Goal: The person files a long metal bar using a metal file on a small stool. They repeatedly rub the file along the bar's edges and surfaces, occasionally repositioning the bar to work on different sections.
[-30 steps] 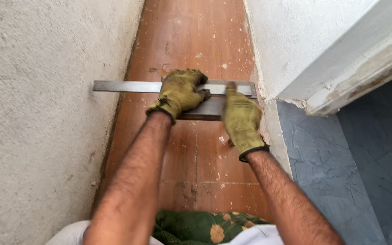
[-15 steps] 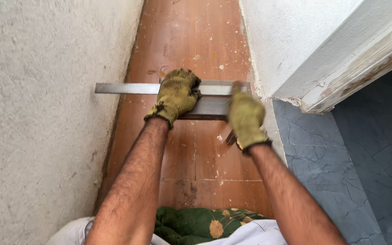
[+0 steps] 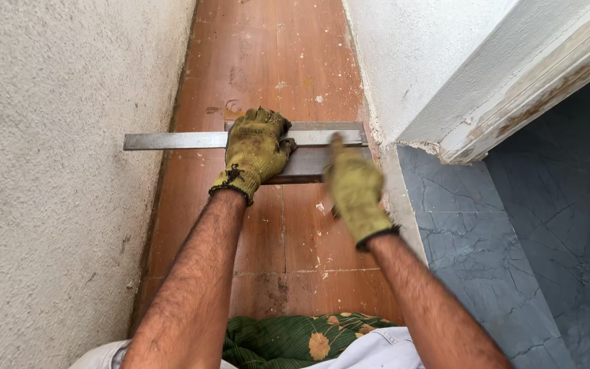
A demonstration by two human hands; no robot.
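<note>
A long flat metal straightedge (image 3: 172,141) lies across the narrow brown tiled floor (image 3: 268,61), reaching from the left wall to the right wall. A wider grey metal piece (image 3: 307,164) sits against its near edge. My left hand (image 3: 254,150), in a yellow-green glove, presses down on the straightedge near its middle, fingers curled over it. My right hand (image 3: 355,191), gloved the same, is blurred just right of it, over the wider metal piece. Its fingers are closed around a thin dark tool (image 3: 334,213) whose end shows below the hand.
A rough plastered wall (image 3: 56,205) runs along the left. On the right are a white wall (image 3: 404,61), a chipped white door frame (image 3: 527,89) and a grey marbled floor (image 3: 486,232). White paint specks dot the tiles. Green flowered cloth (image 3: 288,338) lies by my knees.
My right hand has slid a little left and toward me along the metal and is now blurred. My left hand and the straightedge have stayed in place.
</note>
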